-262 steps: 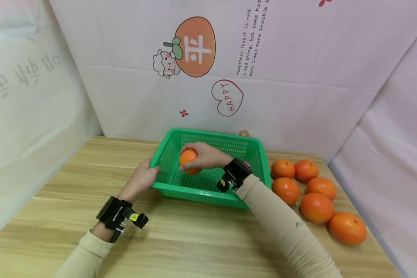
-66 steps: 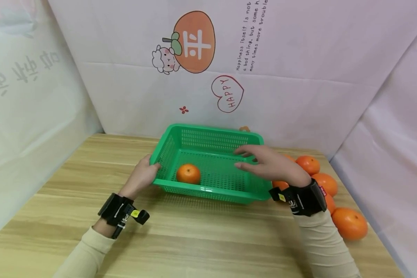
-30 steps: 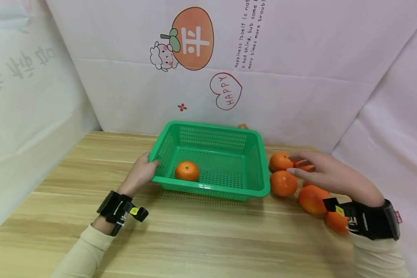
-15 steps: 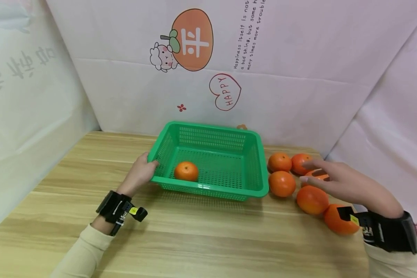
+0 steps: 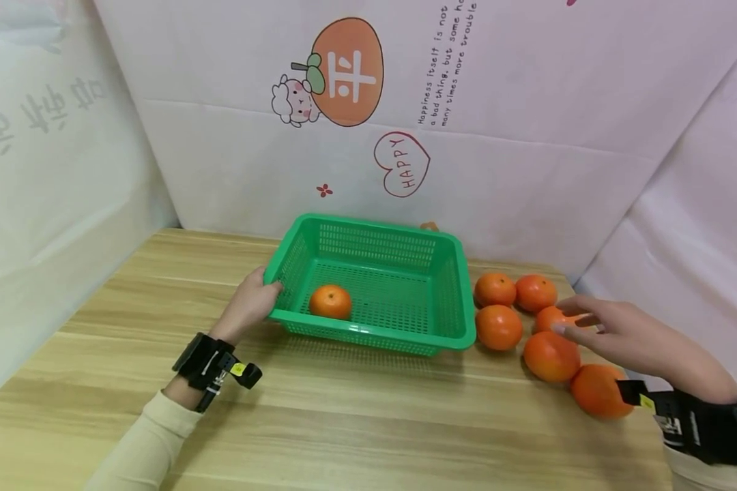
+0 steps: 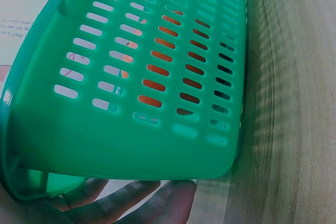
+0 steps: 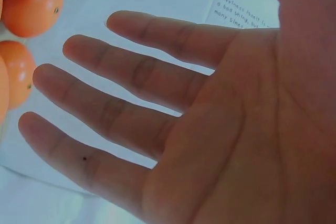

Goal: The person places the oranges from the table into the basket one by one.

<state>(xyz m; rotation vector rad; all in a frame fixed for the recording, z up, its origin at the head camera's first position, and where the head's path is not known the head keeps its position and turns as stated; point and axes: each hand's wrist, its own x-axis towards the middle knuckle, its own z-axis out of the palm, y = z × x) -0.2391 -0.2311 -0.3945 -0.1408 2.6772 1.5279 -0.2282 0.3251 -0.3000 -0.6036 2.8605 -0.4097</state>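
A green plastic basket (image 5: pixel 408 335) stands on the table with one orange (image 5: pixel 330 302) near its left front corner. My left hand (image 5: pixel 250 300) grips the basket's left end, thumb over the rim; in the left wrist view its fingers (image 6: pixel 176 203) lie against the outside. Beyond the basket's right side my right hand (image 5: pixel 635 339) hovers over the loose oranges, nearest to a partly covered orange (image 5: pixel 548 320). Its fingers are spread and nearly straight, and the palm (image 7: pixel 231 124) holds nothing in the right wrist view.
Several more oranges (image 5: pixel 551 356) lie loose between the basket and the table's (image 5: pixel 368 416) right edge. A printed white cloth (image 5: pixel 510 177) hangs behind the table, with white cloth at both sides too.
Earlier my right hand held an orange inside the basket; that orange now lies there, released. Since then the right hand has moved right, over the loose oranges. The left hand keeps its grip.
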